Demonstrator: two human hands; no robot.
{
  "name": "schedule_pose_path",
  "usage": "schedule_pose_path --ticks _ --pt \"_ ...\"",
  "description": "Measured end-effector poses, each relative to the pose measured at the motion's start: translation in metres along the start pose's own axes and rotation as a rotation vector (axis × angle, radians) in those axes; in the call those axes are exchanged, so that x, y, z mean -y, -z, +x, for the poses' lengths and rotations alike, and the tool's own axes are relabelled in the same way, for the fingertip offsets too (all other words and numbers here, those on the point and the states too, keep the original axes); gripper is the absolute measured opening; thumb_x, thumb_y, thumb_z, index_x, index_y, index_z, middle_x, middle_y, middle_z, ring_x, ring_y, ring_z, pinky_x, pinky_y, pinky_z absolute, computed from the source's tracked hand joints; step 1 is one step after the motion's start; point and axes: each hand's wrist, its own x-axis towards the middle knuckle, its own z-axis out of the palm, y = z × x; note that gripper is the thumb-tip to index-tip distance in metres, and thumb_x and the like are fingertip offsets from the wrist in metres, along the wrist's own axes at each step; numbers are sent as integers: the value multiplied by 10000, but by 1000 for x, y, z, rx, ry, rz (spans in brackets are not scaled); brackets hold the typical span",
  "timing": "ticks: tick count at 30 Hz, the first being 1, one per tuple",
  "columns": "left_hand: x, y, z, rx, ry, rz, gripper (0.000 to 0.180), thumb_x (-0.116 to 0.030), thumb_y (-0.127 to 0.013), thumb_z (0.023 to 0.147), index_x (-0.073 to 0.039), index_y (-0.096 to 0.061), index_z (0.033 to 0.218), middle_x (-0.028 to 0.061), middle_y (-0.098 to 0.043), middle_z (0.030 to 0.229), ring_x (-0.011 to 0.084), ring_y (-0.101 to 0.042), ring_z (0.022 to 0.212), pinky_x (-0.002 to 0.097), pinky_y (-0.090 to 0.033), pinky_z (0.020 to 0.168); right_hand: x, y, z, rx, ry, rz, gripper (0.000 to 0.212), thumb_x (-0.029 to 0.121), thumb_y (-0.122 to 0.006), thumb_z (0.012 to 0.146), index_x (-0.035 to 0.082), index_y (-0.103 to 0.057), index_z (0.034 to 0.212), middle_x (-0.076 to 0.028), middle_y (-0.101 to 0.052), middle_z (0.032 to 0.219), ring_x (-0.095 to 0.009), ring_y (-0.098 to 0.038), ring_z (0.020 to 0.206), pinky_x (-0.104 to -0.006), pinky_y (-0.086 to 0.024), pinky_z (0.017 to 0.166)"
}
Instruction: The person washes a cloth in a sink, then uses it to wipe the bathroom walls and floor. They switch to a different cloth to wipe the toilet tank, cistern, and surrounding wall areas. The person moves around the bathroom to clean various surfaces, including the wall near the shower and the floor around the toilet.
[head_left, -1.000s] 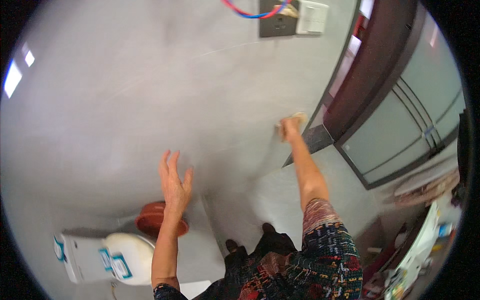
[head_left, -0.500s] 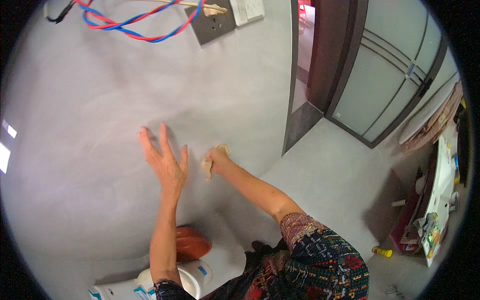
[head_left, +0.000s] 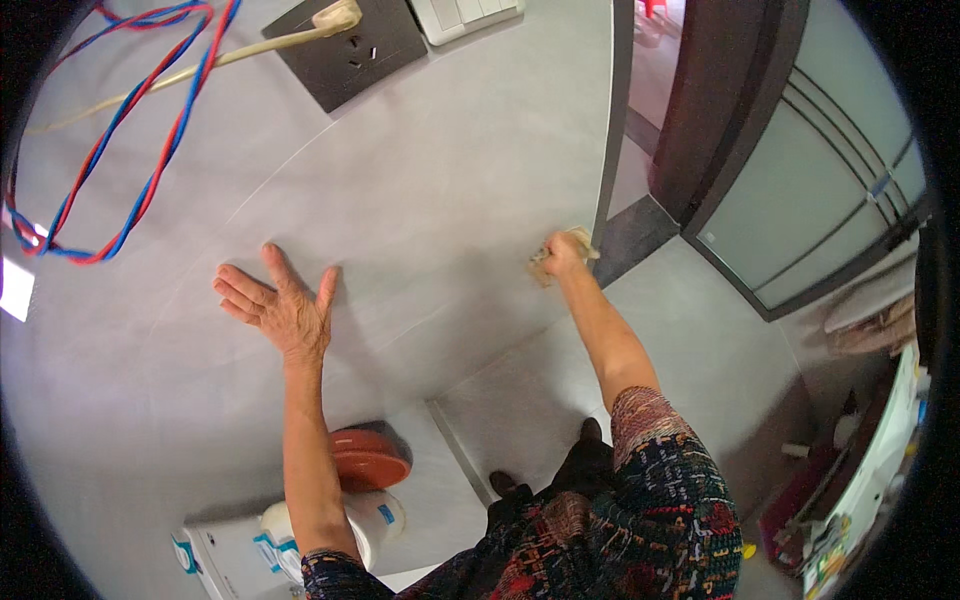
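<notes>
My left hand (head_left: 285, 310) rests against the light grey wall (head_left: 430, 180), its fingers spread and nothing in them. Farther right, my right hand (head_left: 566, 254) is closed around a crumpled beige cloth (head_left: 584, 243), pressed to the wall close to its dark vertical edge by the doorway. Parts of the cloth stick out on both sides of the fist; the rest is hidden by my fingers.
A dark socket plate (head_left: 352, 62) with a plugged-in cable and a white switch panel (head_left: 465, 15) sit above. Twisted red and blue wires (head_left: 135, 215) hang at the left. Below are a reddish-brown basin (head_left: 368, 460) and a white bucket (head_left: 378, 520). A frosted glass door (head_left: 800, 200) stands right.
My right hand has moved the cloth to the right, up to the wall's edge. My left hand has shifted a little left. The whole view has shifted, and the wires appear larger.
</notes>
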Motion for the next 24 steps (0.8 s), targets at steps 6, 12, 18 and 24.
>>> schedule_pose_path --ticks 6,12,18,24 --pt "-4 6 6 -9 -22 32 989 -708 -476 754 -195 6 1450 247 145 1450 447 121 1334 598 17 1040 15 29 48 11 -79 76 403 4 -463 741 63 -326 1116 -128 -429 1017 -218 -450 811 -417 -387 684" --pt "3 2 -2 18 2 36 984 -663 -538 744 -173 -60 1451 294 110 1441 473 75 1332 593 -2 1043 0 6 3 9 178 67 457 -23 -418 756 55 -269 1181 -139 -373 1082 -237 -414 870 -434 -363 794" --pt "-1 5 -6 108 93 -62 934 -577 -623 720 -192 -166 1437 287 26 1453 451 11 1345 580 -46 1051 -16 -37 -54 61 919 -500 576 -103 -355 732 -56 -176 1278 -283 -227 1235 -377 -295 1156 -439 -251 987" --pt "-23 32 -127 280 381 -437 819 -316 -719 725 -164 -274 1395 242 -107 1443 446 -132 1321 558 -182 1038 -90 -82 -154 342 1648 -739 483 -66 -441 786 -86 -314 1252 -306 -259 1255 -443 -308 1140 -500 -221 992"
